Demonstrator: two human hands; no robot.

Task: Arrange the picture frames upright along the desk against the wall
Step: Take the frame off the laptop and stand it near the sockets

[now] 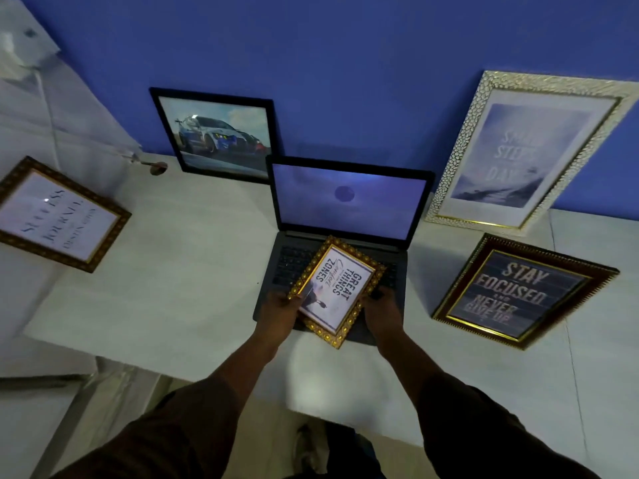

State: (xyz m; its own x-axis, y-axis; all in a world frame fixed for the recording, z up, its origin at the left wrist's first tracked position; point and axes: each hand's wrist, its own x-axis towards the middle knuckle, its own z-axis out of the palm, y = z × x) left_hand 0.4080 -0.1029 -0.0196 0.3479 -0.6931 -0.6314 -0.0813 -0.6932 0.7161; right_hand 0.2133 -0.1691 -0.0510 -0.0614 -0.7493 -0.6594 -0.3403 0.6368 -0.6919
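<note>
Both hands hold the small gold frame point(337, 292) over the keyboard of the open laptop point(345, 236). The left hand point(281, 311) closes its grip on the near left edge, and the right hand point(382, 311) closes on the near right edge, so the frame lies between them, equally near to each.

The frame is turned diagonally: its long axis runs from the near right corner to the far left corner, and its text reads sideways, with the top of the words toward the right. I cannot tell whether it rests on the keys or is lifted.

Farther out, the car picture point(218, 134) and the white frame point(518, 150) lean upright against the blue wall point(345, 63). The dark frame point(518, 292) lies flat on the table point(173, 271) at the right, and the brown frame point(58, 214) is tilted at the left.

I judge that the held frame must be turned until its long axis stands up, then carried toward the wall.
</note>
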